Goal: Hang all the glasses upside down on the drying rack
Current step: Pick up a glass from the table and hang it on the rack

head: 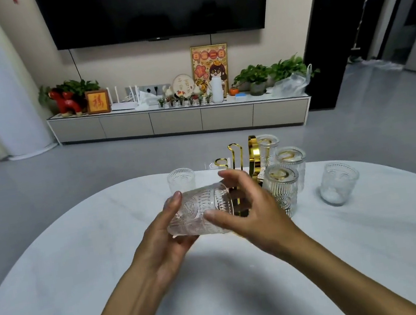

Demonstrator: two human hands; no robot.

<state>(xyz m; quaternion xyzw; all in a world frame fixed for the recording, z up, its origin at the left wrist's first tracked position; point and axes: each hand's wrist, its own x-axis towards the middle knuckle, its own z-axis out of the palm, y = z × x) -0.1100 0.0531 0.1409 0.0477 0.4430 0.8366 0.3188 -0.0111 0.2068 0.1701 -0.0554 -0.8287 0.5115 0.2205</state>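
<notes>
An embossed clear glass (198, 212) lies on its side in the air above the white table (81, 255), its rim pointing right. My left hand (164, 238) cups its base from below and my right hand (245, 205) grips its rim end. Just behind my right hand stands the gold drying rack (253, 153), with two bare hooks (234, 151) on its left side. Three glasses hang upside down on its right side: a near one (282, 187), a middle one (292, 164) and a far one (268, 146). One glass (181, 180) stands upright left of the rack, another (338, 183) to its right.
The table's rounded far edge runs just behind the rack. Beyond it lie grey floor, a low TV cabinet (180, 118) with plants and ornaments, and a wall-mounted television (156, 7).
</notes>
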